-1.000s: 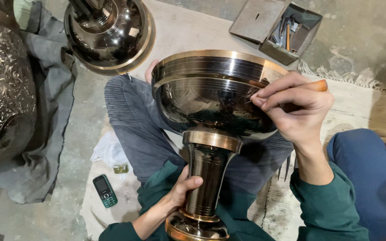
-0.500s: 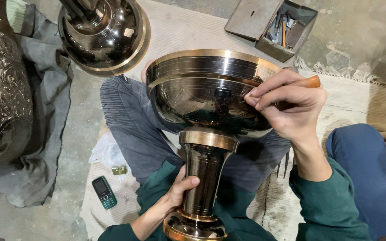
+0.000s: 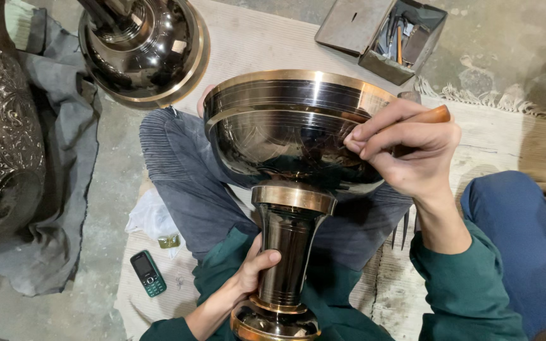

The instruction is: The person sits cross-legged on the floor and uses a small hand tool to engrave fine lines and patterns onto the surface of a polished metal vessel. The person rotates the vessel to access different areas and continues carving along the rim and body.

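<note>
A large dark metal goblet-shaped vessel point(image 3: 285, 136) with copper-coloured bands lies tilted across my lap, its bowl away from me. My left hand point(image 3: 254, 271) grips its stem point(image 3: 285, 252) just above the round foot. My right hand point(image 3: 409, 151) rests against the right side of the bowl, fingers pinched on a small tool with a wooden handle point(image 3: 434, 115); its tip touches the bowl's surface and is hidden by my fingers.
Another polished dark vessel point(image 3: 143, 47) stands at the upper left, and an embossed metal pot point(image 3: 1, 145) on grey cloth fills the left edge. A metal tool box point(image 3: 383, 35) sits at the top right. A small phone point(image 3: 148, 273) lies on the mat.
The view has shifted slightly; the vessel and both hands hold nearly the same pose, with my right hand edging a little along the bowl.
</note>
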